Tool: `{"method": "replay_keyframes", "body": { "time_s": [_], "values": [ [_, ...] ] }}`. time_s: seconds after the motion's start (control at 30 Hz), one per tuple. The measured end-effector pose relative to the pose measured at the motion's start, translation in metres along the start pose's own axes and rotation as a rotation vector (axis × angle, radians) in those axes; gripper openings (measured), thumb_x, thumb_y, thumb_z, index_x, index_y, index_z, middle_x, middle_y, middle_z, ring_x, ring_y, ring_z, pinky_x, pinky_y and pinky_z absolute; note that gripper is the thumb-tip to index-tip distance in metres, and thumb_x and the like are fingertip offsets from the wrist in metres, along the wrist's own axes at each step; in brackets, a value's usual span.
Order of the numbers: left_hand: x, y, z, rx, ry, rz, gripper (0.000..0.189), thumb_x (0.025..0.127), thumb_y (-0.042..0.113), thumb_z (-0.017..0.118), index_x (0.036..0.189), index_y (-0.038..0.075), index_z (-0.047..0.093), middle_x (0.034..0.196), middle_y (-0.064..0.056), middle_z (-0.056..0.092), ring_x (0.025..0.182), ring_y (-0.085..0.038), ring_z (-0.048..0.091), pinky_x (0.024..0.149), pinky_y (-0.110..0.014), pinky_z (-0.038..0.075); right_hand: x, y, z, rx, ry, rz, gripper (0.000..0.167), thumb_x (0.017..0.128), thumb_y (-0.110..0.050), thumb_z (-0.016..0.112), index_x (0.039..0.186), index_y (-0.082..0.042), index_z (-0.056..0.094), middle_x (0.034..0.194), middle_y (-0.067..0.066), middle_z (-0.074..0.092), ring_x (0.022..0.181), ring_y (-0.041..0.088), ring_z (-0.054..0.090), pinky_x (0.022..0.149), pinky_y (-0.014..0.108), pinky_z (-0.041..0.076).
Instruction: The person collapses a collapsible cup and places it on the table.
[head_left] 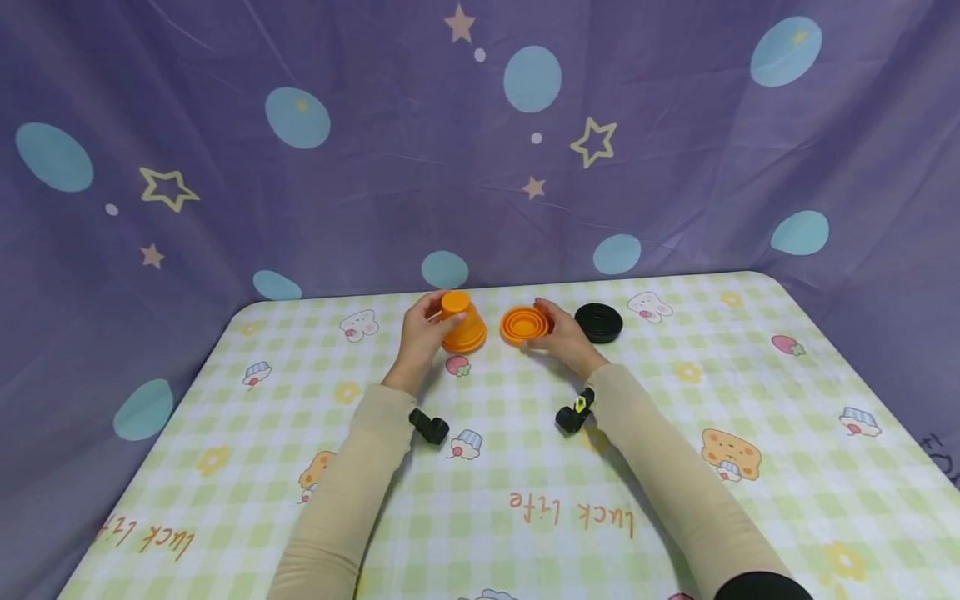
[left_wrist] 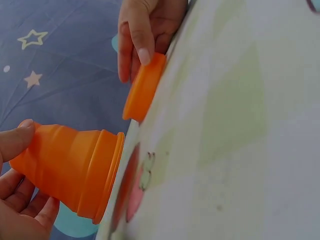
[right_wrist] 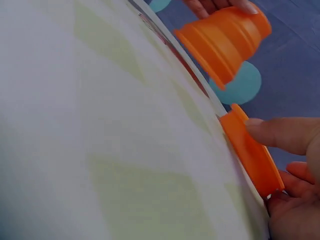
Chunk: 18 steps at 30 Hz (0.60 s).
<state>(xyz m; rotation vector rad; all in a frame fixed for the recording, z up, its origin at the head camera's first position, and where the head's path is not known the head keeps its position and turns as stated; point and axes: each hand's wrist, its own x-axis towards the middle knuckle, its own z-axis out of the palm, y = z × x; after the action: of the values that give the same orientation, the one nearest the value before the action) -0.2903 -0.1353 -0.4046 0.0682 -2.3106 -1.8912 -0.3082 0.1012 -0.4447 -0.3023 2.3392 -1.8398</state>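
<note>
In the head view my left hand [head_left: 420, 340] grips an orange collapsible cup [head_left: 467, 333], drawn out to its stepped, tapering height. This cup is upside down, its narrow base up and its wide rim down close over the tablecloth. In the left wrist view the thumb and fingers hold the cup [left_wrist: 70, 170] near the narrow end. My right hand [head_left: 567, 340] pinches a second orange collapsible cup [head_left: 517, 340], folded flat into concentric rings, at the table. From the right wrist view, the thumb lies on one side of the flat cup [right_wrist: 252, 160] and the fingers on the other.
A black ringed disc [head_left: 599, 323], like a folded cup, lies just right of my right hand. The checked tablecloth [head_left: 480, 392] has printed bears, flowers and lettering. Close behind the table's far edge hangs a purple curtain [head_left: 420, 183].
</note>
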Motion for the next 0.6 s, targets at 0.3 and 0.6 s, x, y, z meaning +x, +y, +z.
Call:
{"method": "replay_keyframes", "body": {
  "time_s": [0.3,0.6],
  "values": [
    [-0.006,0.014,0.000,-0.039,-0.054,0.022,0.048,0.081,0.014,0.076,0.124,0.005,0.058,0.126,-0.010,0.056,0.119,-0.023,0.049,0.104,-0.032,0.040,-0.004,-0.001,-0.001,0.045,0.074,-0.015,0.070,0.080,0.003,0.070,0.142,0.000,0.038,0.146,0.014,0.039,0.135,0.025,0.035,0.113,0.036,0.025],
    [-0.023,0.032,0.003,-0.072,-0.128,0.146,0.047,0.080,0.003,0.074,0.124,0.001,0.058,0.125,-0.013,0.058,0.115,-0.025,0.054,0.101,-0.033,0.043,-0.018,-0.017,-0.010,0.008,0.132,-0.175,0.037,0.090,-0.013,0.065,0.123,-0.001,0.059,0.130,0.015,0.056,0.126,0.023,0.047,0.108,0.038,0.035]
  ]
}}
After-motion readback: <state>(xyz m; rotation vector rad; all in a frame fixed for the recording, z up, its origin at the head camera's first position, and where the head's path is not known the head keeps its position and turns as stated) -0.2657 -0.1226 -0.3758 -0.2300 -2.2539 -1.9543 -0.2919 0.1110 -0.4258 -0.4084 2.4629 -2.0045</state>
